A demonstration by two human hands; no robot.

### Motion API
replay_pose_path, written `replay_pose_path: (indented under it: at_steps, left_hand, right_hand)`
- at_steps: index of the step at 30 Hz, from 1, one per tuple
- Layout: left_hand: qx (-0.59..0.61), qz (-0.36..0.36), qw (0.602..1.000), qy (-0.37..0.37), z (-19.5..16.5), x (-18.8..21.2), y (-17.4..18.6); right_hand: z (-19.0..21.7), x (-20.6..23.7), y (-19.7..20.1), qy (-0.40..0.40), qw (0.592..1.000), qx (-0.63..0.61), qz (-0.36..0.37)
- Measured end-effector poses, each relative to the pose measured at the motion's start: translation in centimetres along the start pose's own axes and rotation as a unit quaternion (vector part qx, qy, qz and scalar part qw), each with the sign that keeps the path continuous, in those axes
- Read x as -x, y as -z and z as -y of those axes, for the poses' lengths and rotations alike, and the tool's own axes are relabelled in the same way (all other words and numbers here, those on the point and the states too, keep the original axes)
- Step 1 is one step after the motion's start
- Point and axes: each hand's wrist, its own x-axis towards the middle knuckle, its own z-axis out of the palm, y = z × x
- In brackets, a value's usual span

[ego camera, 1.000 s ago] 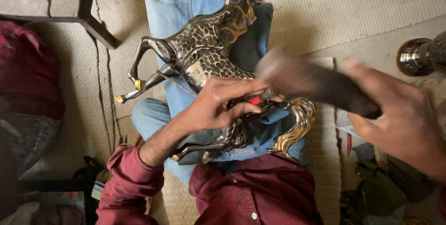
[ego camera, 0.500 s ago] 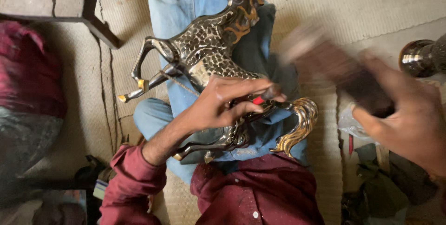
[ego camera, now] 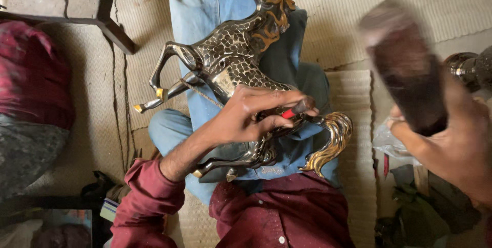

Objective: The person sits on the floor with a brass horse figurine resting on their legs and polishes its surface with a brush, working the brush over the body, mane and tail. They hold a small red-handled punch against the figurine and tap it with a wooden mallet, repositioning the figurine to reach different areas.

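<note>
Horse figurine [ego camera: 230,63], patterned silver metal with gold mane and tail, lies across your lap on blue jeans [ego camera: 205,12]. Your left hand [ego camera: 251,117] pinches red-handled tool [ego camera: 294,110] against its flank. Your right hand [ego camera: 451,145] grips dark blurred mallet [ego camera: 405,68], raised well apart. Woven mat [ego camera: 338,17] beneath.

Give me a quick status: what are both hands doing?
Left hand pins red-tipped tool on metal horse figurine. Right hand grips raised, blurred wooden mallet. Nothing between.
</note>
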Motion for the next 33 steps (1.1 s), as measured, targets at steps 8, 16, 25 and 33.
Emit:
replay_pose_path:
  at_steps: [8,16,25,33]
  left_hand:
    - [-0.141,-0.242,0.951,0.128,0.7,1.0,4.3]
    - [0.27,-0.487,0.831,0.011,-3.2,2.4,13.0]
    - [-0.483,-0.18,0.842,0.158,-7.7,6.2,-3.6]
    - [-0.644,-0.165,0.725,0.182,-6.5,6.6,-5.9]
  right_hand:
    - [-0.9,0.8,-1.7,-0.013,0.999,0.0,-0.034]
    - [-10.1,3.5,-9.7,-0.175,0.932,-0.283,-0.142]
    - [-13.7,11.7,-17.3,-0.065,0.985,0.091,-0.135]
    - [-15.0,14.4,-17.6,-0.228,0.962,0.149,0.008]
